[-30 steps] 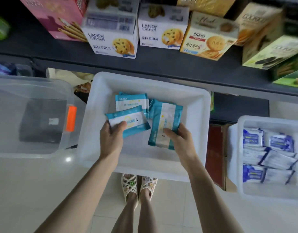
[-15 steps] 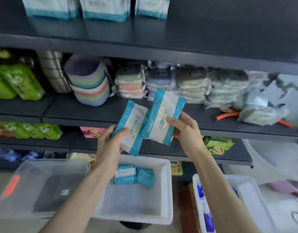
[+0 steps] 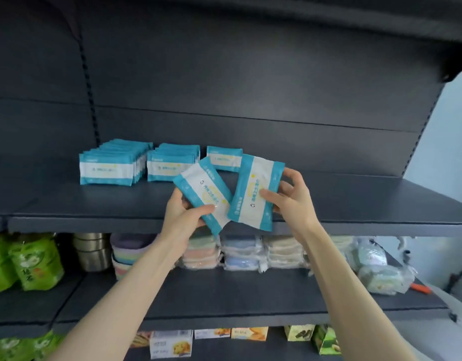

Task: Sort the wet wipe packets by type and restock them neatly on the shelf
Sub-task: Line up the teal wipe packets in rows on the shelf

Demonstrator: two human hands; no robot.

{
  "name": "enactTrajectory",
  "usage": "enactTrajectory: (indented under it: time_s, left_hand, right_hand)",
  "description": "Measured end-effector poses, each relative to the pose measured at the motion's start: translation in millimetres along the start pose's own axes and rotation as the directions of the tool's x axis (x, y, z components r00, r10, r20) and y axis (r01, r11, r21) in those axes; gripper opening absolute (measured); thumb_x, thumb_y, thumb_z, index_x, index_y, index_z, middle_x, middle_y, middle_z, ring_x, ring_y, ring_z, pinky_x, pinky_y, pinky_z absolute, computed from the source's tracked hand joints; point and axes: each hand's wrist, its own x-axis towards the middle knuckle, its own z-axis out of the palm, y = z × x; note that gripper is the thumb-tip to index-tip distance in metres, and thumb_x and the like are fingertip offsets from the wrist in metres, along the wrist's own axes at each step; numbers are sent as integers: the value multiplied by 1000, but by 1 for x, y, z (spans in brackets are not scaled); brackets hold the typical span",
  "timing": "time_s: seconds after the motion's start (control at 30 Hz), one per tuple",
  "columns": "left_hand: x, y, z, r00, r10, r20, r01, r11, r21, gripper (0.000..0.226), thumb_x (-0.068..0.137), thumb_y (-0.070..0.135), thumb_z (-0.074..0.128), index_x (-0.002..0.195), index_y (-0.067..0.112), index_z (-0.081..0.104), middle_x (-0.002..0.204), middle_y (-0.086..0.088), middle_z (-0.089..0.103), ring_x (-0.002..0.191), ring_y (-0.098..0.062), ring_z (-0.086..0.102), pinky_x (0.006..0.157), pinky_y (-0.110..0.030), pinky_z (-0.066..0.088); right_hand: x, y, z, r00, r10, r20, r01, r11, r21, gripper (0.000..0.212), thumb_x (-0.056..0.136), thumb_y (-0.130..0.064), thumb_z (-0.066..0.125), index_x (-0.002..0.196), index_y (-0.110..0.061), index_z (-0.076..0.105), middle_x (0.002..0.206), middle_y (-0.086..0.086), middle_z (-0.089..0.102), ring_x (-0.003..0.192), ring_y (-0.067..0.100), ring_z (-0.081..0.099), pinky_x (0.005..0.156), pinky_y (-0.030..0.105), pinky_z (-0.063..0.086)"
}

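My left hand [image 3: 181, 217] grips one teal-and-white wet wipe packet [image 3: 202, 190], tilted, just above the front edge of the dark upper shelf [image 3: 355, 201]. My right hand [image 3: 289, 201] holds a second packet of the same kind [image 3: 256, 191], nearly upright, right beside the first. Behind them on the shelf stand rows of matching packets: a long row [image 3: 107, 166] at the left, a shorter row [image 3: 170, 164] in the middle, and one lone packet [image 3: 223, 157] partly hidden by the packets I hold.
The shelf below carries green snack bags [image 3: 29, 261], steel pots [image 3: 90, 252], stacked coloured bowls [image 3: 125, 252] and wrapped pastel cloth packs [image 3: 240, 252]. Biscuit boxes [image 3: 171, 343] line the lowest shelf. Bare shelf surface stretches to the right of the packet rows.
Both hands lifted the two packets from the white bin up to the upper shelf. My view rose with them, so the bins on the floor dropped out of sight.
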Motion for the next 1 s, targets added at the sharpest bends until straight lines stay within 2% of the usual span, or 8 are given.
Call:
enactTrajectory:
  time_s: [0.07,0.2,0.43,0.57,0.67,0.73,0.9,1.0]
  left_hand:
    - [21,8,1,1000,-23,3,24,996,-81,29,88,-1,60,108,20,55,107,-4,66,97,-19,66,65,-29,56]
    - [67,14,-2,999,-44,28,46,994,-100,17,94,11,55,102,26,59,111,0,67,103,-18,63,83,-32,51]
    - [127,-3,5,1000,-11,19,11,1000,-10,42,82,-10,64,114,15,54,112,-6,65,98,-18,66,72,-30,58]
    - [159,-16,22,1000,-12,10,12,999,48,30,89,-6,56,105,18,54,107,-3,64,94,-17,67,74,-33,59]
    - [186,-29,34,999,-8,-47,17,983,185,27,88,-2,58,108,16,55,107,-5,65,95,-17,66,82,-36,57]
    - [202,-35,40,996,31,-89,1,942,337,24,85,2,64,98,20,57,104,-3,66,95,-18,64,88,-40,54]
    - [237,-47,53,988,76,-133,5,852,524,27,79,-1,66,98,13,54,95,1,62,89,-17,59,65,-23,46]
    - [252,-55,58,987,95,-132,1,809,588,27,80,-1,67,100,9,52,99,-1,60,88,-18,59,69,-24,47]
  right_hand:
    - [18,-4,5,1000,-15,-1,15,1000,-15,48,84,4,66,120,-20,44,100,5,69,85,16,67,61,26,55]
    - [61,-4,17,999,-24,-36,25,999,21,34,85,6,63,105,-18,48,95,5,69,81,16,69,59,27,54]
    - [128,30,17,992,-24,-126,22,1000,-20,30,85,6,63,89,-17,44,94,8,68,81,18,68,62,24,51]
    - [163,53,11,994,-8,-111,5,1000,-25,35,84,6,64,94,-20,43,101,6,66,90,20,67,68,28,55]
    - [187,63,1,994,12,-107,-20,997,-73,43,83,6,66,108,-20,43,104,3,63,93,18,66,64,26,55]
    - [202,69,-7,994,28,-105,-37,996,-77,45,82,7,66,112,-17,43,104,3,63,92,17,66,60,25,56]
    - [235,83,-13,994,72,-79,-76,996,-48,38,81,9,66,100,-17,46,103,7,65,92,21,68,59,29,59]
    - [249,89,-13,993,88,-79,-92,995,-36,35,81,9,66,92,-17,46,100,5,65,92,21,67,62,32,59]
